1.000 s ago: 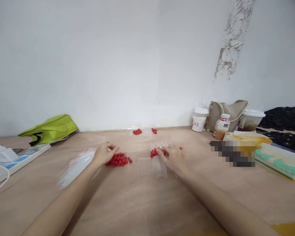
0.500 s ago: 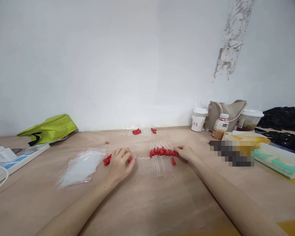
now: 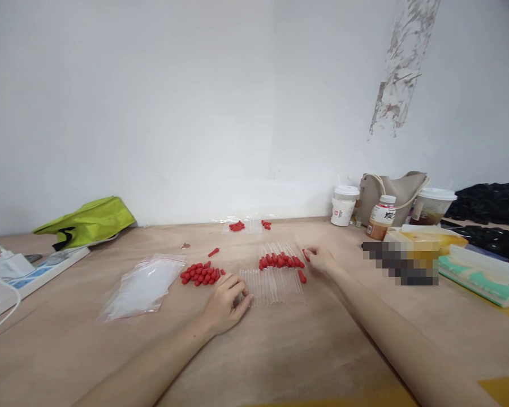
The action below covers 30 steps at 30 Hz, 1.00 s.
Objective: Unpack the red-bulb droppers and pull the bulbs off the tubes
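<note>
My right hand [image 3: 320, 260] pinches a red rubber bulb [image 3: 306, 255] at its fingertips; whether a tube is joined to it I cannot make out. Left of it lies a row of clear thin tubes with red bulbs [image 3: 280, 260] at their near ends. Below that row, bare clear tubes [image 3: 274, 287] lie side by side, with one loose red bulb [image 3: 302, 276] at their upper right corner. My left hand [image 3: 228, 301] rests at the left end of these tubes, fingers bent and thumb apart. Beyond it sits a pile of loose red bulbs [image 3: 199, 274].
Clear zip bags [image 3: 146, 285] lie at left, near a power strip [image 3: 42, 280] and a yellow-green bag [image 3: 91, 220]. By the wall is a plastic bag with tubes and red bulbs [image 3: 236, 226]. A paper cup [image 3: 343, 209], bottle [image 3: 380, 217] and handbag [image 3: 396, 192] stand right.
My left hand has moved right, off the bulb pile to the bare tubes, uncovering the pile and a single bulb behind it. My right hand has shifted slightly up, away from the bulb-tipped row.
</note>
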Available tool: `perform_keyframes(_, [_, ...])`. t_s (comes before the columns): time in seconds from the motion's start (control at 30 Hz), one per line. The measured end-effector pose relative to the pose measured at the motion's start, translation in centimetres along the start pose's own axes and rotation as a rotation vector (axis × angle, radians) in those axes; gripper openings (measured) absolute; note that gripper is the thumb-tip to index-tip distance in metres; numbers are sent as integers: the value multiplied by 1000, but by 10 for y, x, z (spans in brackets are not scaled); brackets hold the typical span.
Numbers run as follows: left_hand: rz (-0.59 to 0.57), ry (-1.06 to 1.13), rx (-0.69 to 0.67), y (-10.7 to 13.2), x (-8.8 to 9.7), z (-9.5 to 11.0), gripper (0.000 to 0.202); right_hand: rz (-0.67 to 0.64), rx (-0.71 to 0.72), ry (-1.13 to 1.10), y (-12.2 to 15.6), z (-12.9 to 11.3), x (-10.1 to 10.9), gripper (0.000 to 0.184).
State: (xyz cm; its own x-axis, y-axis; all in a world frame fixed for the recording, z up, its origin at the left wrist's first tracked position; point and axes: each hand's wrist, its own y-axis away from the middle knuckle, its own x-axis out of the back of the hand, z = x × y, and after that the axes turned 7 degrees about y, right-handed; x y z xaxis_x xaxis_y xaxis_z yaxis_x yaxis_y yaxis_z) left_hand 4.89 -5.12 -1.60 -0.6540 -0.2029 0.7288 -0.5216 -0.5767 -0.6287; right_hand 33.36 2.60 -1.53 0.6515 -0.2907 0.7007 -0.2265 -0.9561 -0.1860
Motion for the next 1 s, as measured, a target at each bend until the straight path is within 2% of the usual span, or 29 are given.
perform_keyframes(0.1, [2, -5, 13, 0, 0, 0, 14, -63, 74, -109, 10, -19, 12, 24])
perform_keyframes(0.2, [14, -8, 33, 0, 1, 0, 13, -121, 145, -209, 29, -37, 14, 21])
perform_keyframes(0.3, [54, -2, 32, -2, 2, 1, 11, -170, 247, -422, 57, -49, 3, 16])
perform_keyframes(0.33, [67, 0, 32, -3, 2, 2, 12, -146, 280, -482, 66, -52, -3, 16])
perform_keyframes(0.43, [90, 27, 50, -5, 3, 10, 25, -155, 410, -509, 92, -57, -18, 15])
perform_keyframes(0.5, [81, 67, 59, -5, 3, 16, 32, -129, 565, -421, 103, -59, -25, 11])
perform_keyframes(0.6, [39, 122, 25, -3, 1, 20, 37, 67, 795, -194, 110, -61, -26, 8])
perform_keyframes(0.67, [58, 148, 31, 0, -3, 16, 47, 176, 884, -38, 110, -60, -24, 10])
perform_keyframes(0.77, [167, 163, 95, 3, -8, 7, 64, 254, 929, 148, 103, -55, -19, 18])
perform_keyframes(0.83, [218, 145, 120, 4, -8, 1, 67, 297, 949, 295, 98, -50, -15, 23])
perform_keyframes(0.9, [227, 92, 106, 4, -5, -1, 65, 345, 969, 436, 94, -47, -11, 25])
perform_keyframes(1.0, [178, -76, -10, 2, 1, 1, 51, 389, 1001, 524, 93, -46, -10, 22])
